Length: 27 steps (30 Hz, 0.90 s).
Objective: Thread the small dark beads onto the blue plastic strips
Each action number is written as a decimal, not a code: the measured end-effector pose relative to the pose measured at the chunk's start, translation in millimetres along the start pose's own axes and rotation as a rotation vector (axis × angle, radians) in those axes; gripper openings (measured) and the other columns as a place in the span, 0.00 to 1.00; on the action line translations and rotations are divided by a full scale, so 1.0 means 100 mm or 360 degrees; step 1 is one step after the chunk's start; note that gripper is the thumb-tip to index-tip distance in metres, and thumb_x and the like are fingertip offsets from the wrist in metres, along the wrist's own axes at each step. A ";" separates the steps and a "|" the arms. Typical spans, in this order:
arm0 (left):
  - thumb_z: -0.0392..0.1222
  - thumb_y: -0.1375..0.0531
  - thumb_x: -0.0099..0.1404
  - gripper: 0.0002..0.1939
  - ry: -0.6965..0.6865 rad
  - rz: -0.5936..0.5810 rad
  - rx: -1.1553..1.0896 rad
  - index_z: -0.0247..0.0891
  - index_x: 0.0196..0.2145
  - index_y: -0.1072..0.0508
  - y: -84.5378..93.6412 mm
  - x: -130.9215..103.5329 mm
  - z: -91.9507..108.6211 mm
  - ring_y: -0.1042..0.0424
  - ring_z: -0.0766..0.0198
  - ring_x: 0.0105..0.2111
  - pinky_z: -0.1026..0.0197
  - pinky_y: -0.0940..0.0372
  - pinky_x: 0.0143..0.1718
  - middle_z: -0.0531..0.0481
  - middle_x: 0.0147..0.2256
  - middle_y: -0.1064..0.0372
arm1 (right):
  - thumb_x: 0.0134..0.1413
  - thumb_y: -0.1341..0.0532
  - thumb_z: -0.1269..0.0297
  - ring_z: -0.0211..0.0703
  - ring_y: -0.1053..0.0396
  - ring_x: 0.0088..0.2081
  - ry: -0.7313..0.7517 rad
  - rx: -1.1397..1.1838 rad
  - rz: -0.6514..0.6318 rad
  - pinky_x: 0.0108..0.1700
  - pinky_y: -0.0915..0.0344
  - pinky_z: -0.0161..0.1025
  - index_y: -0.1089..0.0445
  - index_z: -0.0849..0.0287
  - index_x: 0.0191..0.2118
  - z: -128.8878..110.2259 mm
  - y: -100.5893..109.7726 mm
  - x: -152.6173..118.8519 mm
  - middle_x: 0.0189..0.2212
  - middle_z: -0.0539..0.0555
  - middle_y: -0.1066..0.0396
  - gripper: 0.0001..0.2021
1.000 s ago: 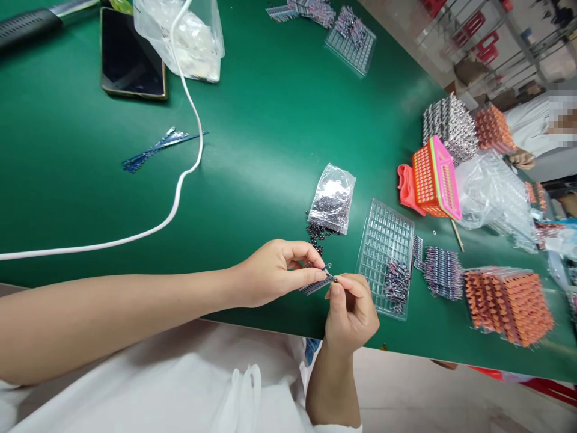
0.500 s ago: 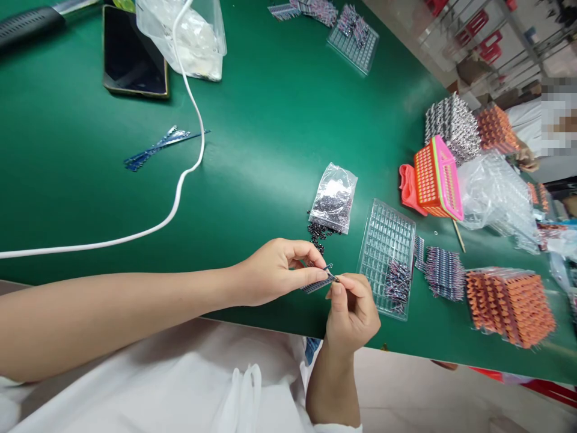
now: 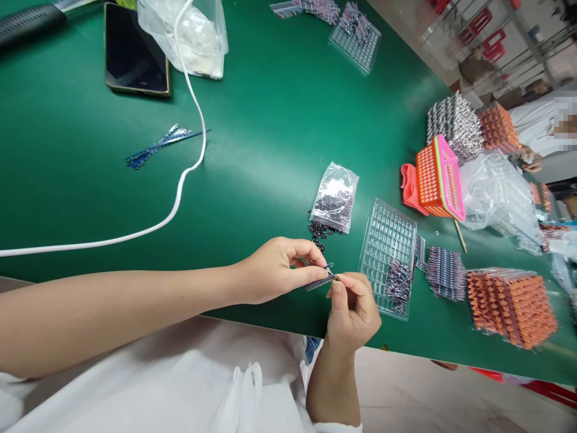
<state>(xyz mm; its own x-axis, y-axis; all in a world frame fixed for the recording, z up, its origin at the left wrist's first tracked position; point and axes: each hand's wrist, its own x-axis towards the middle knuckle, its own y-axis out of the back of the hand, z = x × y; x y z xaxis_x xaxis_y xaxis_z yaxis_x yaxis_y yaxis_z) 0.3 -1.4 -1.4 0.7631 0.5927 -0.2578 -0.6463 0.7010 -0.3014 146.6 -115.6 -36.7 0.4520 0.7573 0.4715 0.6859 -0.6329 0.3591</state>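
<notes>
Between left fingers (image 3: 309,275) — dark strip (image 3: 317,284), pinched | right fingers (image 3: 339,296) — pinching tiny dark piece (image 3: 336,278) at strip's end

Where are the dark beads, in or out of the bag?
Both: loose dark beads lie on the table by the clear bag; others show through its plastic.

One camera, mounted on my head, supplies the view. It faces forward and steeply down, from close above, across my white top (image 3: 180,373) onto the green tabletop (image 3: 261,144). My left hand (image 3: 273,273) and right hand (image 3: 354,316) register below frame centre, at the tabletop's near edge, which slopes down toward the right. The field is wide: beyond the tabletop's upper-right edge it includes metal shelving (image 3: 531,42).
</notes>
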 end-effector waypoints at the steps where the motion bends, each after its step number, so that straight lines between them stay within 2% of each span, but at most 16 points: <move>1: 0.43 0.36 0.62 0.08 -0.0002 0.0001 0.0019 0.35 0.33 0.24 0.00 0.00 0.00 0.27 0.63 0.33 0.60 0.31 0.38 0.49 0.32 0.25 | 0.59 0.37 0.72 0.38 0.32 0.29 -0.0020 0.0017 -0.0005 0.26 0.37 0.35 0.27 0.56 0.38 0.00 0.00 0.00 0.29 0.50 0.31 0.04; 5: 0.43 0.36 0.62 0.08 -0.0012 0.0000 0.0075 0.35 0.33 0.25 0.01 0.00 0.00 0.28 0.65 0.32 0.62 0.33 0.36 0.51 0.31 0.26 | 0.59 0.36 0.68 0.37 0.33 0.28 -0.0185 0.0196 -0.0092 0.26 0.38 0.35 0.27 0.57 0.36 0.01 0.03 0.02 0.28 0.49 0.32 0.01; 8: 0.43 0.37 0.62 0.08 -0.0030 -0.0001 0.0186 0.35 0.32 0.24 0.01 -0.01 0.01 0.29 0.65 0.31 0.63 0.34 0.35 0.51 0.30 0.26 | 0.59 0.35 0.65 0.35 0.36 0.25 -0.0378 0.0358 -0.0214 0.24 0.41 0.34 0.26 0.56 0.35 0.01 0.07 0.04 0.27 0.49 0.34 0.02; 13: 0.43 0.38 0.63 0.08 -0.0086 0.0011 0.0341 0.35 0.31 0.24 0.02 -0.02 0.03 0.30 0.66 0.30 0.64 0.36 0.33 0.52 0.29 0.26 | 0.58 0.34 0.67 0.33 0.36 0.24 -0.0551 0.0523 -0.0291 0.24 0.41 0.33 0.25 0.55 0.37 0.01 0.11 0.06 0.28 0.48 0.33 0.01; 20: 0.44 0.36 0.60 0.09 0.0084 -0.0007 0.0220 0.35 0.31 0.26 0.02 -0.01 0.04 0.31 0.66 0.27 0.65 0.36 0.29 0.52 0.27 0.27 | 0.59 0.34 0.66 0.32 0.35 0.23 -0.0681 0.0660 -0.0342 0.24 0.40 0.32 0.25 0.55 0.37 0.01 0.12 0.07 0.29 0.47 0.33 0.01; 27: 0.45 0.36 0.60 0.10 0.0069 -0.0018 0.0162 0.34 0.32 0.26 0.01 -0.01 0.00 0.30 0.65 0.29 0.63 0.35 0.31 0.50 0.29 0.26 | 0.59 0.35 0.66 0.32 0.36 0.24 -0.0675 0.0739 -0.0343 0.24 0.40 0.32 0.25 0.54 0.37 0.01 0.10 0.07 0.28 0.47 0.35 0.01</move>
<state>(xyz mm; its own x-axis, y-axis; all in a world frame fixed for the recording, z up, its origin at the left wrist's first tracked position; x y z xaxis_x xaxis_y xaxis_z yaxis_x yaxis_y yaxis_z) -1.1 -0.9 -1.9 0.7682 0.5680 -0.2953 -0.6322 0.7458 -0.2101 157.1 -116.3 -30.0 0.3975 0.9169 0.0359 0.9176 -0.3971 -0.0193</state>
